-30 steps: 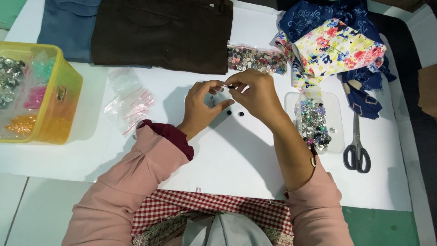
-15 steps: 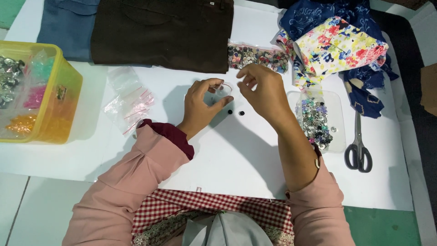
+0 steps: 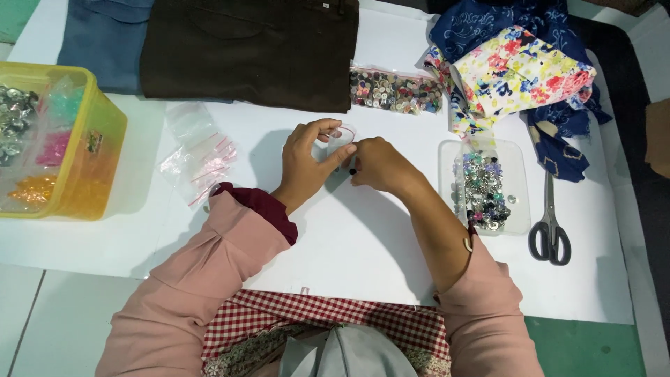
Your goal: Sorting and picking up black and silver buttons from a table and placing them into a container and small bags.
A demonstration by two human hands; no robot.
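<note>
At frame centre, your left hand (image 3: 307, 162) and right hand (image 3: 377, 164) pinched a small clear bag (image 3: 340, 139); a loosened pinch risked spilling its buttons.

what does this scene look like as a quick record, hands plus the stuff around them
left hand: holds a small clear zip bag open at the top
right hand: fingertips at the bag, by a small dark button
right of hands: clear tray of mixed buttons, scissors
left of hands: empty zip bags, yellow box
far edge: dark brown fabric, blue fabric, bag of buttons, floral fabrics
surface: white table
</note>
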